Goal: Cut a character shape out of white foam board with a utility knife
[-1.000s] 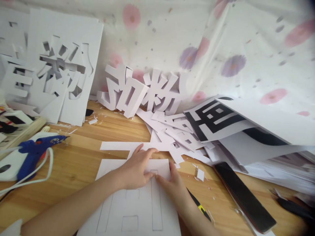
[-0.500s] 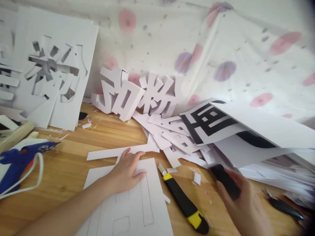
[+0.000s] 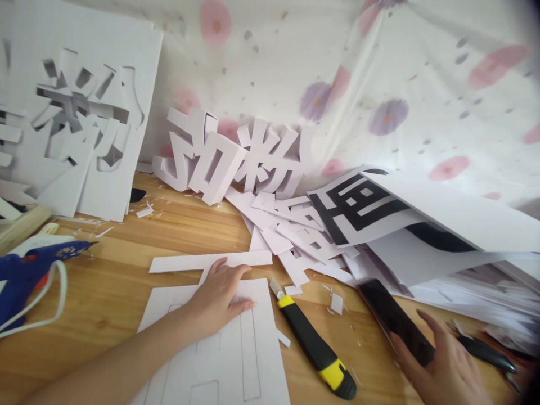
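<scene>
My left hand (image 3: 219, 295) rests with its fingers spread on a white sheet (image 3: 228, 365) that bears pencil-drawn outlines. Its fingertips reach the end of a narrow white strip lying across the top. Between my hands a black and yellow utility knife (image 3: 314, 340) lies on the wooden table, blade end pointing away. On the right a dark smartphone (image 3: 394, 320) lies screen up. My right hand (image 3: 447, 365) is at its near end, thumb by the left edge and index finger raised apart, holding nothing.
White three-dimensional characters (image 3: 232, 157) stand against the flowered curtain (image 3: 270, 67). Cut-out scraps (image 3: 291, 230) and printed sheets (image 3: 363, 202) are heaped on the right. A blue glue gun (image 3: 37, 264) lies left, below a leaning cut-out board (image 3: 135, 56). Black-handled pliers or snips (image 3: 487, 351) lie far right.
My right hand has loosened from the phone, its fingers now apart, and the phone lies flat on the table. My left hand stays on the sheet. The view has shifted slightly.
</scene>
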A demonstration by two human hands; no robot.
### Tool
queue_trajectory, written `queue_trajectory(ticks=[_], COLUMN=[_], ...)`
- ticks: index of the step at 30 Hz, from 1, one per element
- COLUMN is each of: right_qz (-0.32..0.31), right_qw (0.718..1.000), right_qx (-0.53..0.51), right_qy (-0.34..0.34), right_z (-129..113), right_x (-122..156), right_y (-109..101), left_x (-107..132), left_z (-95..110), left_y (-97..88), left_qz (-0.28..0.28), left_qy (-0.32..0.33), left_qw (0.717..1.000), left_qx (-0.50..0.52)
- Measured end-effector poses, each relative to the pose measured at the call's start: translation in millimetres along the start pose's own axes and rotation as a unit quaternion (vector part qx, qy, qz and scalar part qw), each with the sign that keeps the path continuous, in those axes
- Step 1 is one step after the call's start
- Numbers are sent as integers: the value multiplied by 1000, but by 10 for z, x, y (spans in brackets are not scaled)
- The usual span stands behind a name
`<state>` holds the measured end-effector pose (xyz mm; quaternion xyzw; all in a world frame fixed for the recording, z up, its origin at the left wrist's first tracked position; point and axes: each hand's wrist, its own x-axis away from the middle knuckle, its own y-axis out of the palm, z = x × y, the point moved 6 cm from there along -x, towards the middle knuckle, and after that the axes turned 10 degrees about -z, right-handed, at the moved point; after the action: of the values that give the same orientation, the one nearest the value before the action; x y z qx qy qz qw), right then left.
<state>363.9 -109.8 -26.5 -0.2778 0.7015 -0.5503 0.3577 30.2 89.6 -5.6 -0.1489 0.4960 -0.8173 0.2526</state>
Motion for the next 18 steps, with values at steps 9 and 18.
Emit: queue_trajectory(ticks=[9, 18], right_qz=[-130, -123], right_qw=[988, 987], right_qx=[-45, 46], right_qy=[72, 96], right_z=[295, -103], right_x=[-82, -52], right_y=[192, 48], left_x=[-10, -8], left_z=[-55, -57], left_y=[52, 74], left_qz=[8, 15], left_qy=[11, 14], left_qw=[1000, 999], left_qx=[2, 31])
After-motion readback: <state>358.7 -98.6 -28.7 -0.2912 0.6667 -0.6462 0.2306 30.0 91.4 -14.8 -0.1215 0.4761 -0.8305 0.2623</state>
